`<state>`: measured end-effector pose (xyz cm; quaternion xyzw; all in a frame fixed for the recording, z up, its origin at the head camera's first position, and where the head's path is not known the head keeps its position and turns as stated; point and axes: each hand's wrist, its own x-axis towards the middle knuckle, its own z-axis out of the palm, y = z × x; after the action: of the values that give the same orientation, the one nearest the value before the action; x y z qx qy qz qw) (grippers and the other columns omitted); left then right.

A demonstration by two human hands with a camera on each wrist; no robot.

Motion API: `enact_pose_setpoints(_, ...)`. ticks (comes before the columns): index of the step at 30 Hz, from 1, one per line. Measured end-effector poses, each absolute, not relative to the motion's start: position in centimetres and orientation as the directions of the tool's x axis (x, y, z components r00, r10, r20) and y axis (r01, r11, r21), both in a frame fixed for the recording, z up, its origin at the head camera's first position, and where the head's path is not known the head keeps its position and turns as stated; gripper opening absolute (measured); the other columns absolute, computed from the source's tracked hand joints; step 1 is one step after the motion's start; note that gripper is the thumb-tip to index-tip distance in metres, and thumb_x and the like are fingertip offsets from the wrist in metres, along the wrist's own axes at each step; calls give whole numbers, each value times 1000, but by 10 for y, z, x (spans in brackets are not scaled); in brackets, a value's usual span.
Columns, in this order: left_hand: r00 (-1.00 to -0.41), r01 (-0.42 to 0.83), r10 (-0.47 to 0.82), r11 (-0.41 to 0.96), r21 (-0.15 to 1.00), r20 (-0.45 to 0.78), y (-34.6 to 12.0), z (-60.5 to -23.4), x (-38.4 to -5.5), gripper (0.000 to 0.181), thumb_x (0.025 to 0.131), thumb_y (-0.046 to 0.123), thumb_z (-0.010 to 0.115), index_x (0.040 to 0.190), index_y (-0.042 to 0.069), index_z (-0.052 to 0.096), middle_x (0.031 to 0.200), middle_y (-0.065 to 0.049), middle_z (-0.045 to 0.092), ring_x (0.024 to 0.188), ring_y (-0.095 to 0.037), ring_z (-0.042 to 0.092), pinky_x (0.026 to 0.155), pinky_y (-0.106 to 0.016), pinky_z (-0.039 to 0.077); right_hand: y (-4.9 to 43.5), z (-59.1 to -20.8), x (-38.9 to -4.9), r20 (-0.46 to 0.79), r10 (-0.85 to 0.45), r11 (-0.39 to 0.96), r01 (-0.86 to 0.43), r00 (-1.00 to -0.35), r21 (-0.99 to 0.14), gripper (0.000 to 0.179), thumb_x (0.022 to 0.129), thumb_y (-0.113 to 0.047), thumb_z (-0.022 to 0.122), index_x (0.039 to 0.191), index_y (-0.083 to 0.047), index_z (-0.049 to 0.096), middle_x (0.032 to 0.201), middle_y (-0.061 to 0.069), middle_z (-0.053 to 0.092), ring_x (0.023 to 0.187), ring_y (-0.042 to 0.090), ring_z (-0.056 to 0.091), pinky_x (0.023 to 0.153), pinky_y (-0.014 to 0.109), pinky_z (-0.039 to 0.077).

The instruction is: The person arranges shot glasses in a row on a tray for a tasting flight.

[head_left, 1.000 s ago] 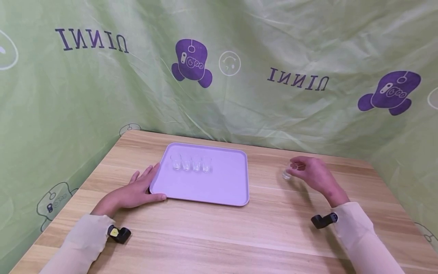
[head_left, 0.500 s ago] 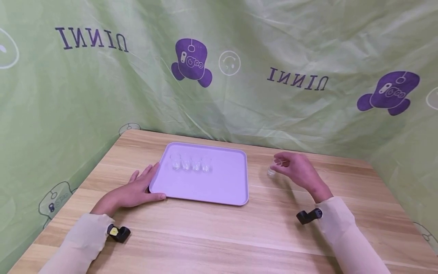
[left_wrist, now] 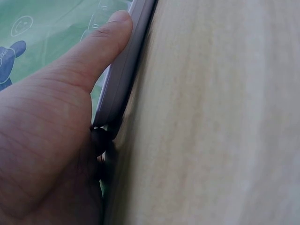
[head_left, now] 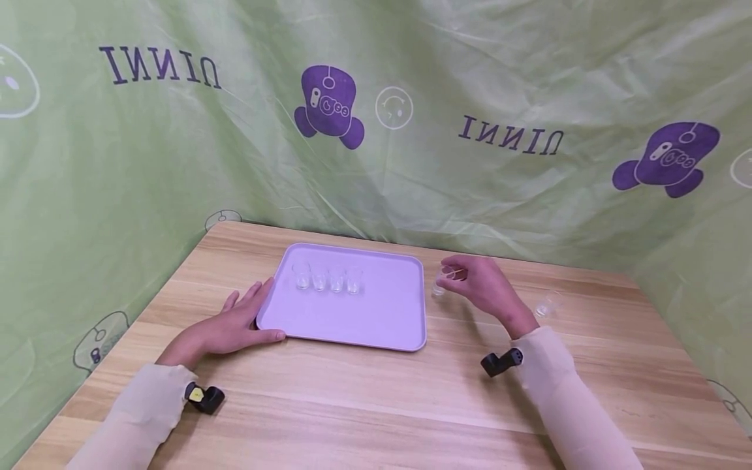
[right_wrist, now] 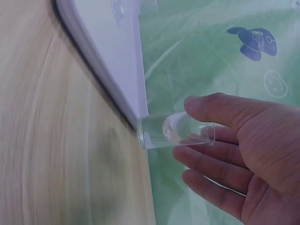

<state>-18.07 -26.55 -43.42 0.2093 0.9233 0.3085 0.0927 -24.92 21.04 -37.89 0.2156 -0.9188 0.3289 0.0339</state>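
Note:
A lilac tray (head_left: 352, 320) lies on the table with a row of several small clear shot glasses (head_left: 337, 281) near its left back. My left hand (head_left: 232, 326) rests against the tray's front left corner, thumb along the front rim and straight fingers by the left side. In the left wrist view the thumb touches the tray's edge (left_wrist: 117, 89). My right hand (head_left: 478, 284) pinches another clear shot glass (right_wrist: 159, 131) near its rim, between thumb and fingers. This glass is upright, just right of the tray. Whether it touches the table I cannot tell.
One more clear glass (head_left: 548, 303) stands on the wooden table (head_left: 376, 405), to the right behind my right forearm. A green printed cloth (head_left: 399, 183) hangs close behind the table and along its sides.
My right hand has moved left with the shot glass, towards the tray's right edge. The glass at the right has come into sight. My left hand and the tray have stayed in place.

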Motion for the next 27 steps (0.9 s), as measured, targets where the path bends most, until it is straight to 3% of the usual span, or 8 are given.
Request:
enact_pose_setpoints(18, -900, 313, 433, 736, 601, -62, -265, -436, -183, 112, 93, 55, 71, 165, 2, 3, 169, -23, 7, 153, -47, -4, 117, -63, -11, 160, -386, -255, 160, -443, 643, -437, -882, -629, 38, 90, -14, 82, 123, 2, 71, 109, 7, 75, 97, 21, 73, 85, 37, 59)
enact_pose_setpoints(27, -898, 328, 439, 725, 606, -39, -266, -435, -180, 111, 92, 51, 74, 163, -2, 6, 168, -26, 11, 153, -49, -1, 116, -66, -9, 137, -386, -258, 163, -493, 661, -490, -854, -568, 37, 90, -18, 83, 122, -1, 73, 108, 7, 76, 95, 19, 73, 81, 34, 60)
